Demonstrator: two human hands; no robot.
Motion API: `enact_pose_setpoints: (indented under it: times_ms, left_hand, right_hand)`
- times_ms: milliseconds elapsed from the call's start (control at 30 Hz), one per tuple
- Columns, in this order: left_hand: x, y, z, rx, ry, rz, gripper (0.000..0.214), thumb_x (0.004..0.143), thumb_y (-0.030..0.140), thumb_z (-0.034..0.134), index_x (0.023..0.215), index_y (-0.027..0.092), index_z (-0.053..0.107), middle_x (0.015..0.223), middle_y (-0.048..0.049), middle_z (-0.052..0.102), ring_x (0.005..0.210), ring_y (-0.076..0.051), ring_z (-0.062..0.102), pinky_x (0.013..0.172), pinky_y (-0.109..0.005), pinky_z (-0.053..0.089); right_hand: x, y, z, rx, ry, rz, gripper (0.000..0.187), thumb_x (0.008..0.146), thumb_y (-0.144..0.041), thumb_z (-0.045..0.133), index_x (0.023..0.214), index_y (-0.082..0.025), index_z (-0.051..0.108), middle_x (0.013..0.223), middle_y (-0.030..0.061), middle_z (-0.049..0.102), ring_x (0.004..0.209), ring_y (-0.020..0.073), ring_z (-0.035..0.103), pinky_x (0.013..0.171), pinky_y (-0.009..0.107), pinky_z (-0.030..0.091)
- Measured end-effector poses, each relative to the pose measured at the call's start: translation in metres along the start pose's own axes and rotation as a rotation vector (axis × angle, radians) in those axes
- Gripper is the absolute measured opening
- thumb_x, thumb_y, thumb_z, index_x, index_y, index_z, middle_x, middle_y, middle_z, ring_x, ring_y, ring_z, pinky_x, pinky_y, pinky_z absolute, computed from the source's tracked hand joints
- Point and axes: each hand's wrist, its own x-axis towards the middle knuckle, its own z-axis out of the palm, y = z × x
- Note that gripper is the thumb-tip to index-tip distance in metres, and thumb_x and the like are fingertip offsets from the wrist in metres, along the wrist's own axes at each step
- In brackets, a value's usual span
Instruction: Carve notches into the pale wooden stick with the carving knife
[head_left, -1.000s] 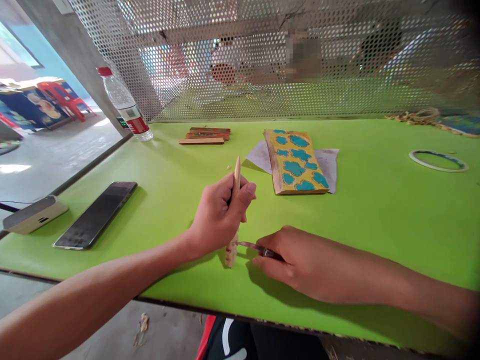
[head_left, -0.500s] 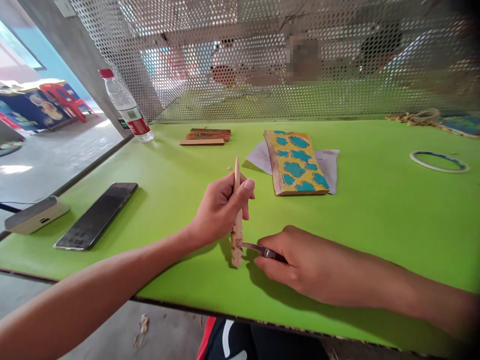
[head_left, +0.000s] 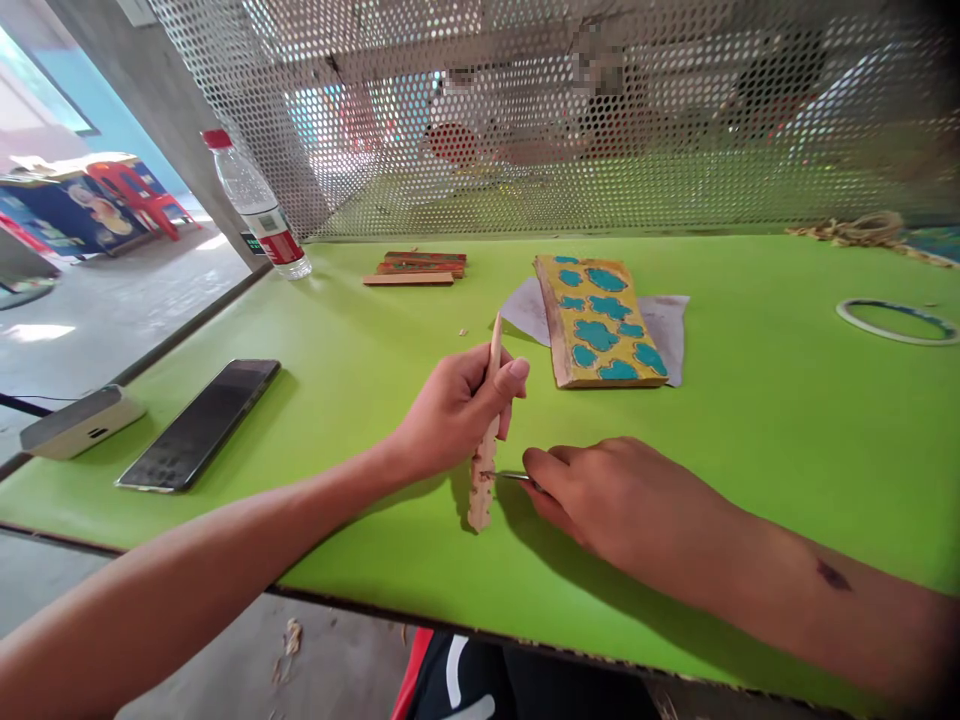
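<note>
My left hand (head_left: 457,410) is wrapped round a slim pointed wooden stick (head_left: 484,470) and holds it upright, with its notched lower end resting on the green table (head_left: 750,420). My right hand (head_left: 607,495) grips a small metal-bladed knife (head_left: 514,477), whose tip touches the stick's lower carved part from the right. Both hands sit near the table's front edge, close together.
A yellow board with teal shapes (head_left: 600,320) lies on paper just behind the hands. Further off are a stack of wooden strips (head_left: 415,270), a water bottle (head_left: 259,208), a phone (head_left: 202,425), a small white box (head_left: 79,422) and a ring (head_left: 896,322). A perforated metal screen (head_left: 675,130) backs the table.
The stick has shifted slightly right and more of its carved lower end shows below my left hand. My right hand has closed in, so less of the blade is visible.
</note>
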Motion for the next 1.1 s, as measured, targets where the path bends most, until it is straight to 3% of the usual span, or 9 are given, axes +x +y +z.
enact_pose_setpoints:
  times_ms: [133, 367, 700, 800, 967, 1100]
  left_hand:
    - [-0.001, 0.003, 0.001, 0.016, 0.009, 0.002, 0.037, 0.099, 0.048, 0.06, 0.078, 0.018, 0.054, 0.054, 0.0036, 0.058, 0.044, -0.007, 0.045, 0.044, -0.019, 0.035]
    - [-0.002, 0.006, 0.002, 0.022, 0.016, -0.001, 0.038, 0.098, 0.048, 0.062, 0.078, 0.018, 0.053, 0.055, 0.0038, 0.057, 0.045, -0.008, 0.046, 0.045, -0.02, 0.036]
    - [-0.002, -0.001, 0.002, 0.005, 0.019, 0.01, 0.041, 0.099, 0.052, 0.058, 0.077, 0.018, 0.053, 0.054, 0.0037, 0.056, 0.045, -0.007, 0.043, 0.044, -0.02, 0.034]
    - [-0.002, 0.002, 0.003, 0.011, 0.034, 0.0, 0.04, 0.098, 0.051, 0.06, 0.075, 0.019, 0.053, 0.053, 0.0035, 0.057, 0.045, -0.008, 0.044, 0.045, -0.02, 0.035]
    - [-0.001, 0.004, 0.004, 0.044, 0.064, -0.019, 0.042, 0.098, 0.052, 0.059, 0.074, 0.019, 0.052, 0.052, 0.0035, 0.056, 0.044, -0.008, 0.044, 0.044, -0.02, 0.035]
    - [-0.002, 0.003, 0.005, 0.053, 0.085, -0.029, 0.04, 0.1, 0.049, 0.056, 0.074, 0.018, 0.051, 0.051, 0.0038, 0.055, 0.043, -0.007, 0.043, 0.043, -0.019, 0.034]
  right_hand:
    - [-0.003, -0.002, 0.0, -0.027, -0.026, 0.021, 0.016, 0.099, -0.014, 0.049, 0.089, -0.021, 0.06, 0.065, 0.0026, 0.065, 0.048, 0.0173, 0.052, 0.052, 0.035, 0.013]
    - [0.004, 0.003, -0.012, 0.233, -0.153, 0.122, 0.024, 0.099, -0.026, 0.05, 0.078, -0.02, 0.059, 0.056, -0.0008, 0.056, 0.043, 0.0117, 0.042, 0.046, 0.029, 0.015]
    - [0.011, 0.009, -0.022, 0.365, -0.217, 0.076, 0.025, 0.098, -0.024, 0.052, 0.074, -0.019, 0.057, 0.057, -0.0026, 0.056, 0.043, 0.0084, 0.041, 0.046, 0.028, 0.017]
    - [0.008, 0.006, -0.018, 0.303, -0.207, 0.069, 0.025, 0.099, -0.025, 0.051, 0.076, -0.019, 0.058, 0.057, -0.0015, 0.059, 0.044, 0.0103, 0.044, 0.046, 0.029, 0.017]
    - [0.001, -0.002, -0.001, -0.005, -0.02, 0.008, 0.016, 0.099, -0.016, 0.051, 0.087, -0.021, 0.06, 0.066, 0.0022, 0.067, 0.049, 0.0187, 0.056, 0.051, 0.034, 0.014]
    - [-0.003, -0.007, 0.007, -0.125, 0.032, -0.026, 0.012, 0.097, -0.01, 0.055, 0.091, -0.021, 0.057, 0.069, 0.0016, 0.066, 0.053, 0.0225, 0.062, 0.051, 0.035, 0.015]
